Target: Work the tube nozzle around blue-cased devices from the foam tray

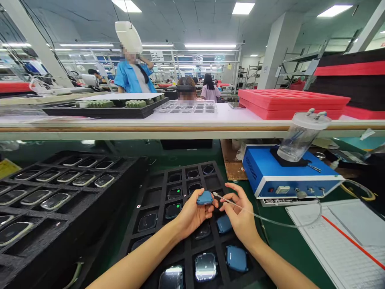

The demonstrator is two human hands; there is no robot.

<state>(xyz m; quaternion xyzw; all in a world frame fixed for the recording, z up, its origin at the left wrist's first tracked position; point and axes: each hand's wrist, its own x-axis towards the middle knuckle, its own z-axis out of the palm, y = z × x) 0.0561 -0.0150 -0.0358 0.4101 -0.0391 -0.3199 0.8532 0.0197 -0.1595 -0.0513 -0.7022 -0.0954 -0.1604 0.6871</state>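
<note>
— Where the two forearms come in from the bottom edge, what do the hands carry?

— The left hand (192,212) is closed around a small blue housing (205,197), pinched between thumb and fingers and held up just above the black foam tray (164,188). The right hand (239,214) grips a thin clear tube (270,220) in its fingertips, and the tube's nozzle tip (215,194) sits just beside the housing's right edge; I cannot tell whether they touch.

— How much room is there around them?

— Little on the left: a second black tray of glossy parts (57,192) stands raised close by. Under the hands the tray's compartments hold dark screens, two with green dots, and more blue housings (236,258) toward the near edge. To the right there is a strip of bare green counter (276,237), then a sheet of lined paper (339,237) with a red line across it.

— And farther back?

— The tube curves off toward a blue control box (279,172) that carries a clear lidded jar (300,134), tilted. Above runs a white shelf (192,120) with red foam slabs (285,102), a clear tray and another black tray. Beyond it, a person in a blue shirt (130,76) stands, others sit at far benches, and ceiling panel lights run across the hall.
</note>
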